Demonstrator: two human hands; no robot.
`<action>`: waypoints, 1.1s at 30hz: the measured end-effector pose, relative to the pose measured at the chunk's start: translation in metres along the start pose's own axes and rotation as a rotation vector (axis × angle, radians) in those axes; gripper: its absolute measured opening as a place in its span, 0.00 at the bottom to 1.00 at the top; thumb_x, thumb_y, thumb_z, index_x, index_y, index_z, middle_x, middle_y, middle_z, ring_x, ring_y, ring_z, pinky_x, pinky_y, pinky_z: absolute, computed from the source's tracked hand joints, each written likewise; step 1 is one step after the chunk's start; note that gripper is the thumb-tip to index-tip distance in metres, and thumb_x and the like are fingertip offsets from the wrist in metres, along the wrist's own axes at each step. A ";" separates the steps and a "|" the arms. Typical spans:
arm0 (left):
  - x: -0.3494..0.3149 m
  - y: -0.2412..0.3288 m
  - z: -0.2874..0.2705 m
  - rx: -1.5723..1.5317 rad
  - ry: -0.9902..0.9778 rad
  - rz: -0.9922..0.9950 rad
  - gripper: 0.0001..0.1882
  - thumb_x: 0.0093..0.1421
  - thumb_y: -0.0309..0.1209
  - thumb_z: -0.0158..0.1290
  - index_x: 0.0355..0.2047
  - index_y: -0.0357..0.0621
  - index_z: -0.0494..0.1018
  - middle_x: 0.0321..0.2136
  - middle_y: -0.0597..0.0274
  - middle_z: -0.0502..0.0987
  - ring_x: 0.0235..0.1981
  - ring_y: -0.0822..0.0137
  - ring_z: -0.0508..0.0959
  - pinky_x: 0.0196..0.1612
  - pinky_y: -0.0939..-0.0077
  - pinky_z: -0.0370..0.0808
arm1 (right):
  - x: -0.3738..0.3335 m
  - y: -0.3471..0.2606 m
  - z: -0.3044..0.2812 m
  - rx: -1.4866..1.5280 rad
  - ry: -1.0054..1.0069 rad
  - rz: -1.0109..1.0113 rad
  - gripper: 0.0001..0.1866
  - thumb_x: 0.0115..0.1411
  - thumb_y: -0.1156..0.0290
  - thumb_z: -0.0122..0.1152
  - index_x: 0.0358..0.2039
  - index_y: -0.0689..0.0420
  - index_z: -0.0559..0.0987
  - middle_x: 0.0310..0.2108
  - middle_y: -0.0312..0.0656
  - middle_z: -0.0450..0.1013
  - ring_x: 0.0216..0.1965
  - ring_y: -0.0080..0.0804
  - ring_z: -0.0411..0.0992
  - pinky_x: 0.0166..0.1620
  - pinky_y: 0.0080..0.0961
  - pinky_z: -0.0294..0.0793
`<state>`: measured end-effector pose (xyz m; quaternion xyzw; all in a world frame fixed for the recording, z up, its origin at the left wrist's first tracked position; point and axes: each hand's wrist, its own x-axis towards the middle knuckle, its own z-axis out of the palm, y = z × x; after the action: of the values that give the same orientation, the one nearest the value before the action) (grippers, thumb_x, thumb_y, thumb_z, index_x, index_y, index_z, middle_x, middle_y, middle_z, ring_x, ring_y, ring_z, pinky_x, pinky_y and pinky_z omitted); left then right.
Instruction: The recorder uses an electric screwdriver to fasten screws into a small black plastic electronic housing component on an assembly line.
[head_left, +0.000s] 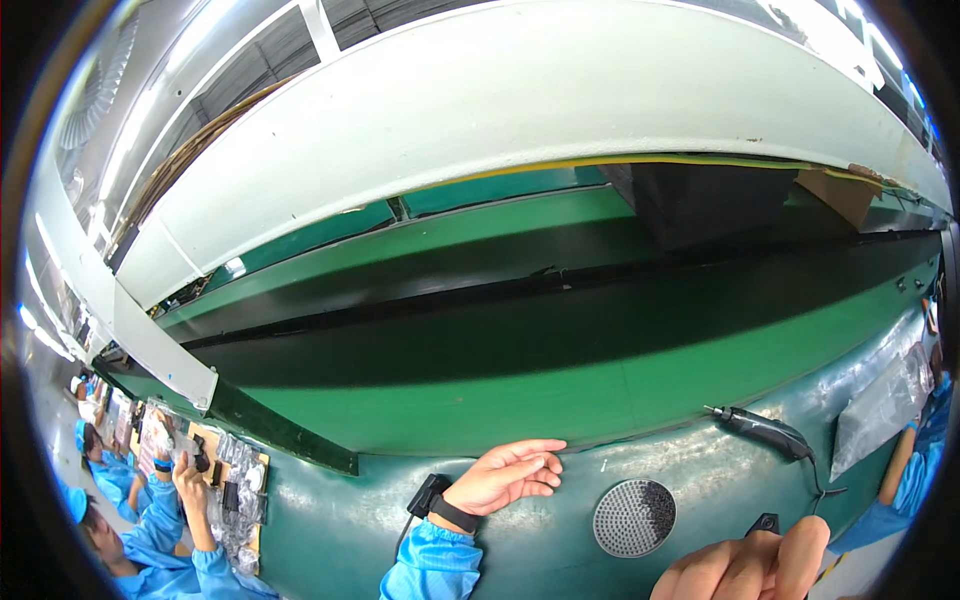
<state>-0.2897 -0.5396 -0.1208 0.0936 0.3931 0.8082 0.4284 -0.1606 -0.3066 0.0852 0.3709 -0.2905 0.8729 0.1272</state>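
My left hand (pixel 508 475) reaches over the green table with its fingers loosely stretched and nothing in them. It wears a black wristband (pixel 455 514) with a small black box (pixel 429 495) beside it. My right hand (pixel 745 570) is at the lower edge, fingers curled; what they hold, if anything, is hidden. A small black part (pixel 765 523) shows just behind its knuckles. Between my hands lies a round grey dish with many small holes (pixel 622 520), darker on its right side. Farther right, a black electric screwdriver (pixel 765 432) lies with its bit pointing left.
A green conveyor belt (pixel 480 410) runs across in front, under a broad white beam (pixel 560 90). A black box (pixel 700 205) stands on its far side. At right lies a clear plastic bag (pixel 880 410) near a co-worker's blue sleeve (pixel 935 440). Co-workers handle bagged parts (pixel 238 490) at left.
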 end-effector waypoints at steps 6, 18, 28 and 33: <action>-0.001 -0.001 -0.002 -0.025 -0.011 0.005 0.24 0.76 0.30 0.46 0.69 0.36 0.63 0.51 0.54 0.76 0.52 0.62 0.80 0.56 0.68 0.80 | 0.007 -0.001 -0.012 0.069 -0.119 0.032 0.13 0.71 0.69 0.62 0.48 0.49 0.66 0.25 0.37 0.76 0.31 0.31 0.71 0.28 0.22 0.69; -0.003 -0.003 -0.003 -0.010 -0.001 0.003 0.24 0.76 0.30 0.47 0.69 0.36 0.63 0.51 0.54 0.76 0.52 0.62 0.79 0.57 0.67 0.79 | 0.005 0.002 -0.014 0.154 -0.155 0.040 0.15 0.68 0.71 0.66 0.47 0.50 0.66 0.27 0.37 0.76 0.31 0.29 0.69 0.27 0.22 0.68; 0.004 0.005 0.005 0.051 0.022 -0.010 0.22 0.76 0.32 0.48 0.68 0.39 0.66 0.49 0.59 0.76 0.50 0.66 0.80 0.56 0.69 0.80 | -0.003 0.024 0.004 0.164 0.245 0.462 0.16 0.64 0.77 0.64 0.35 0.50 0.63 0.30 0.39 0.71 0.33 0.29 0.67 0.40 0.30 0.70; -0.003 0.002 0.002 0.112 0.077 0.020 0.22 0.76 0.32 0.49 0.67 0.38 0.66 0.51 0.55 0.76 0.52 0.63 0.80 0.57 0.67 0.79 | -0.011 0.055 0.004 0.028 0.157 0.537 0.14 0.64 0.81 0.64 0.37 0.53 0.65 0.33 0.39 0.70 0.36 0.28 0.69 0.42 0.27 0.69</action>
<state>-0.2882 -0.5410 -0.1174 0.0901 0.4528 0.7922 0.3991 -0.1751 -0.3531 0.0567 0.2137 -0.3555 0.9052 -0.0920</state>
